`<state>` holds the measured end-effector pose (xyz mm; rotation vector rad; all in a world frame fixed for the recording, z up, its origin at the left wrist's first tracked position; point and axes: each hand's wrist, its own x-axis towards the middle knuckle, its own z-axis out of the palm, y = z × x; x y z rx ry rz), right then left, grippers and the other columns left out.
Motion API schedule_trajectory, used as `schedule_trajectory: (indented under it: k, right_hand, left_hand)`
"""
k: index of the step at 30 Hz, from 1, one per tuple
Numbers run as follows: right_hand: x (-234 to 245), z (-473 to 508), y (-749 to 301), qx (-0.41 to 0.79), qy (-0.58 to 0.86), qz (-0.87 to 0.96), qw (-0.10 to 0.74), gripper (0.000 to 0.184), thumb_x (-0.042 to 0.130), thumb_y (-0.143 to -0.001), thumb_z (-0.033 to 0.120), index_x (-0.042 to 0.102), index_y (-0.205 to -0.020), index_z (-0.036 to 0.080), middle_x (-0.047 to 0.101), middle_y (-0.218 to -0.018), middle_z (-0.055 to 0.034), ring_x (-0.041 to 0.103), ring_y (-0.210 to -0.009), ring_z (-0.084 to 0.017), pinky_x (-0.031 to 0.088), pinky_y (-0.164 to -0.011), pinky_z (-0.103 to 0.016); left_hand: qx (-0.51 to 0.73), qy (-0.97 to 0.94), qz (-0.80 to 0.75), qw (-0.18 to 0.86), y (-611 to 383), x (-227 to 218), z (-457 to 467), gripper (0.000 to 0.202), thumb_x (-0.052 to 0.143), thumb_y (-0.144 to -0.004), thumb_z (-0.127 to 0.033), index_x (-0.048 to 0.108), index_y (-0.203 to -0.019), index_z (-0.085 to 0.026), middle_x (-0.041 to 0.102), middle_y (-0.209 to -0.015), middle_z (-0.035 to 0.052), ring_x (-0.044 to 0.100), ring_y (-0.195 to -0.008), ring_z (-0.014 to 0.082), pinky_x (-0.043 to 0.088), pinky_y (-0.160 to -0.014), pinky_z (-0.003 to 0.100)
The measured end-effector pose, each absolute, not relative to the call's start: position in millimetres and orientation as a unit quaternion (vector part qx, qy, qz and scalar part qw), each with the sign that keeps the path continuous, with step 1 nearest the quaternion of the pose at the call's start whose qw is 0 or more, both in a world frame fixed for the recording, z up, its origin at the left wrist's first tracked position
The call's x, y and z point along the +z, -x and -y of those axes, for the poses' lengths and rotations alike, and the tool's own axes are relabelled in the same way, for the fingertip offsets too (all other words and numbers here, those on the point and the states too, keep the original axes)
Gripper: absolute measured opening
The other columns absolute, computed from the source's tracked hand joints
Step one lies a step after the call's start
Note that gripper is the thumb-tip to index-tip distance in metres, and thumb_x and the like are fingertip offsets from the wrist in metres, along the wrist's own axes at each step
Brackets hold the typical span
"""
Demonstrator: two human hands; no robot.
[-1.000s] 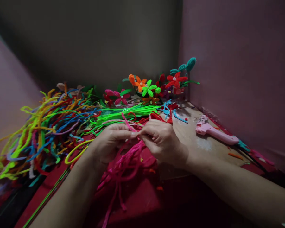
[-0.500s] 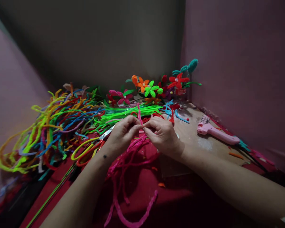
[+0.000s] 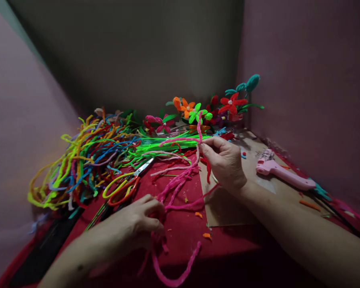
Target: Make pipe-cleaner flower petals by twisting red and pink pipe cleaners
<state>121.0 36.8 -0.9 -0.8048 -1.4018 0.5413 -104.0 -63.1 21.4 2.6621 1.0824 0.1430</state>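
Observation:
My right hand (image 3: 225, 162) is pinched on a pink pipe cleaner (image 3: 198, 134) that stands up from its fingertips, above the red cloth (image 3: 183, 236). My left hand (image 3: 139, 222) is lower and nearer to me, its fingers curled on the loose bundle of pink pipe cleaners (image 3: 175, 188) that trails across the cloth. One pink strand (image 3: 174, 276) curves off the front edge. Scissors with yellow and red handles (image 3: 124, 184) lie just left of the bundle.
A big tangle of mixed-colour pipe cleaners (image 3: 84, 160) fills the left. Straight green ones (image 3: 168, 142) lie behind the hands. Finished pipe-cleaner flowers (image 3: 204, 110) stand in the back corner. A pink glue gun (image 3: 283, 174) rests on brown cardboard (image 3: 228, 204) at right. Walls close in on both sides.
The hands have parted. My left hand dropped down and toward me onto the pink bundle; my right hand moved right and up, lifting one pink pipe cleaner. The view shifted slightly.

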Motion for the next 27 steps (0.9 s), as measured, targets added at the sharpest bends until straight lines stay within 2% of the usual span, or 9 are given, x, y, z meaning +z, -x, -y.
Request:
schedule_trajectory:
  k: [4,9,11,15,18,21,23,25,27]
  right_hand:
    - [-1,-37,-120,0.284,0.349,0.601,0.661,0.011,0.057,-0.076,0.022,0.062,-0.071,0.014,0.058,-0.065,-0.0010,0.052,-0.061,-0.011,0.042,-0.057,-0.024]
    - [-3,-38,-120,0.308,0.341,0.586,0.668,0.012,0.057,-0.076,0.024,0.063,-0.071,0.014,0.057,-0.066,-0.0014,0.051,-0.061,-0.011,0.042,-0.056,-0.024]
    - [-2,-39,-121,0.319,0.337,0.579,0.670,0.012,0.057,-0.076,0.025,0.063,-0.072,0.015,0.057,-0.066,-0.0013,0.050,-0.061,-0.011,0.042,-0.056,-0.024]
    - [-1,-40,-121,0.341,0.332,0.574,0.666,0.013,0.058,-0.075,0.026,0.063,-0.072,0.015,0.056,-0.063,-0.0007,0.049,-0.059,-0.011,0.040,-0.055,-0.024]
    - [-1,-39,-119,0.377,0.332,0.572,0.648,0.014,0.059,-0.074,0.026,0.063,-0.068,0.014,0.055,-0.060,-0.0005,0.047,-0.057,-0.011,0.039,-0.055,-0.024]
    - [-1,-38,-116,0.444,0.313,0.557,0.628,0.015,0.060,-0.072,0.028,0.062,-0.067,0.013,0.056,-0.060,-0.0005,0.048,-0.057,-0.010,0.039,-0.055,-0.024]
    - [-1,-38,-114,0.484,0.297,0.540,0.621,0.016,0.061,-0.070,0.028,0.062,-0.068,0.013,0.057,-0.061,-0.0006,0.049,-0.057,-0.010,0.040,-0.055,-0.024]
    - [0,-37,-113,0.508,0.288,0.526,0.618,0.016,0.062,-0.070,0.029,0.062,-0.067,0.013,0.057,-0.060,-0.0002,0.048,-0.056,-0.010,0.039,-0.054,-0.023]
    - [0,-36,-113,0.509,0.290,0.530,0.612,0.016,0.062,-0.070,0.028,0.062,-0.066,0.013,0.056,-0.059,0.0003,0.047,-0.055,-0.009,0.038,-0.053,-0.022]
  left_hand:
    - [0.062,-0.899,-0.402,0.164,104,-13,51,0.016,0.055,-0.081,-0.028,0.064,-0.070,-0.022,0.055,-0.090,0.0023,0.048,-0.086,0.0139,0.039,-0.076,0.025]
    - [0.100,-0.893,-0.434,0.058,107,-20,17,0.010,0.051,-0.083,-0.022,0.056,-0.077,-0.017,0.053,-0.099,0.0059,0.046,-0.092,0.0157,0.040,-0.080,0.028]
    - [0.077,-0.882,-0.466,-0.008,110,-20,-2,0.010,0.048,-0.084,-0.021,0.055,-0.078,-0.017,0.055,-0.096,0.0063,0.046,-0.089,0.0162,0.041,-0.079,0.030]
    - [0.065,-0.857,-0.509,-0.049,116,-21,-36,0.014,0.044,-0.081,-0.016,0.055,-0.073,-0.015,0.056,-0.095,0.0108,0.047,-0.090,0.0204,0.040,-0.082,0.036]
    - [0.065,-0.847,-0.525,-0.050,118,-17,-49,0.013,0.047,-0.078,-0.015,0.056,-0.069,-0.015,0.058,-0.090,0.0099,0.051,-0.086,0.0197,0.041,-0.080,0.034]
    - [0.077,-0.842,-0.532,-0.046,108,-4,-46,0.008,0.051,-0.075,-0.018,0.059,-0.072,-0.016,0.059,-0.085,0.0073,0.054,-0.081,0.0184,0.043,-0.073,0.030]
    - [0.106,-0.841,-0.530,-0.030,94,9,-35,0.011,0.050,-0.078,-0.021,0.060,-0.078,-0.017,0.061,-0.085,0.0053,0.055,-0.079,0.0166,0.044,-0.072,0.028]
    - [0.214,-0.822,-0.525,0.055,75,22,-19,0.015,0.049,-0.082,-0.027,0.061,-0.082,-0.017,0.063,-0.080,0.0032,0.057,-0.074,0.0142,0.045,-0.071,0.026]
    - [0.343,-0.789,-0.509,0.033,54,32,-2,0.015,0.049,-0.084,-0.027,0.060,-0.086,-0.018,0.063,-0.081,0.0030,0.057,-0.074,0.0135,0.045,-0.070,0.025]
